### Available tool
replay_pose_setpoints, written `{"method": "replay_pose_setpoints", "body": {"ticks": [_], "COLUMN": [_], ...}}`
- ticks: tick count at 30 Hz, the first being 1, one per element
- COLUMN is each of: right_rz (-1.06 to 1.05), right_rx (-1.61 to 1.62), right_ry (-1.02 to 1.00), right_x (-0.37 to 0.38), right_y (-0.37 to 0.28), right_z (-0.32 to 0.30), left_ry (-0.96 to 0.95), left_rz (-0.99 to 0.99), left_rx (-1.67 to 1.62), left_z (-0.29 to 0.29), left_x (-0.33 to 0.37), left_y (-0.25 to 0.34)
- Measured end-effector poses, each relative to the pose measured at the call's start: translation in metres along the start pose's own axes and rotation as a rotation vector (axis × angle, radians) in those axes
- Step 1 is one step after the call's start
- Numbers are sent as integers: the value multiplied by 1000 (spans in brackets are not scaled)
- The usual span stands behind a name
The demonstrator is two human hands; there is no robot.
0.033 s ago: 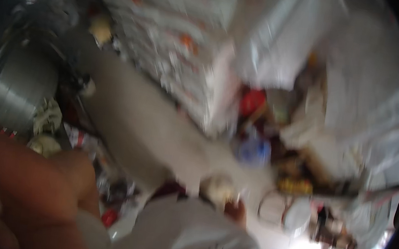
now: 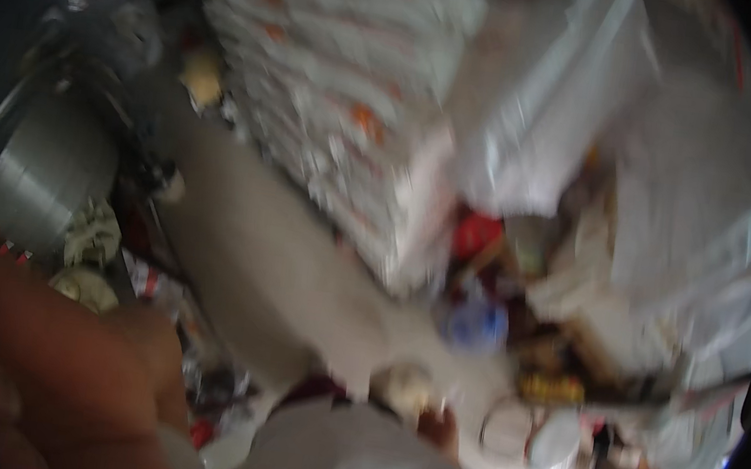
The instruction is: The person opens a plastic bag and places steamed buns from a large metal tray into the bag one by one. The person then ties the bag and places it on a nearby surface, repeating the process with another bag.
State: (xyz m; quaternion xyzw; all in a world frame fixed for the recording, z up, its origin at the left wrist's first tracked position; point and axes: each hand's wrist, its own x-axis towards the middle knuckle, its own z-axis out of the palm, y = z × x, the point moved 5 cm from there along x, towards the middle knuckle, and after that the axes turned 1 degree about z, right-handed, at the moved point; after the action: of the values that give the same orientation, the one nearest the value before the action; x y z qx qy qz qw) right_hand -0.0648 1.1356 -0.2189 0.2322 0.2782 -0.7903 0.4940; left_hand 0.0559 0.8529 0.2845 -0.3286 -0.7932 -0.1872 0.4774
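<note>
My left hand [image 2: 50, 363] looms large and close at the lower left, blurred. Its fingers are partly cut off and I cannot make out anything held. My right hand [image 2: 440, 430] is small, beside the white garment [image 2: 357, 457] on my body. Its fingers are smeared. Next to it is a pale rounded thing [image 2: 402, 385]; whether they touch is unclear. Beyond my left hand are a cream-coloured fitting [image 2: 92, 237] and a ribbed metal drum [image 2: 51, 167].
Stacked white packages [image 2: 344, 109] with orange marks stand beyond a grey-beige floor strip [image 2: 272, 241]. Clear plastic sheeting [image 2: 538, 133] hangs at the upper right. Below it are a red object [image 2: 477, 235], a blue translucent object [image 2: 477, 324] and a yellow item [image 2: 552, 387]. A white stool-like object [image 2: 554, 436] stands right.
The surroundings have shifted downward and slightly right in the picture. My hands stay in nearly the same places, with no visible grasp or release.
</note>
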Motion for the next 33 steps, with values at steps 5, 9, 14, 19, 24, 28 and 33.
{"method": "replay_pose_setpoints", "body": {"ticks": [5,9,14,19,24,28,33], "right_rz": [383,347,235,250,353,380,159], "right_rx": [180,-164,-359,-449,-735,-801,-1494], "right_ry": [-130,-109,7,82,28,29,-312], "right_x": [85,115,134,167,195,239,313], "right_y": [9,17,39,74,103,119,143], "right_z": [28,63,146,208,257,289,349], "left_ry": [95,117,307,662,317,318,351], "left_rz": [-52,-39,-71,-745,-1271,-1555,-1645], "left_rx": [105,247,476,576,257,85,125], "left_z": [-64,-108,-163,-170,-96,-69,-81], "left_x": [-34,-55,-80,-181,-298,-357,-394], "left_y": [-33,-40,-43,-94,-132,-126,-138]}}
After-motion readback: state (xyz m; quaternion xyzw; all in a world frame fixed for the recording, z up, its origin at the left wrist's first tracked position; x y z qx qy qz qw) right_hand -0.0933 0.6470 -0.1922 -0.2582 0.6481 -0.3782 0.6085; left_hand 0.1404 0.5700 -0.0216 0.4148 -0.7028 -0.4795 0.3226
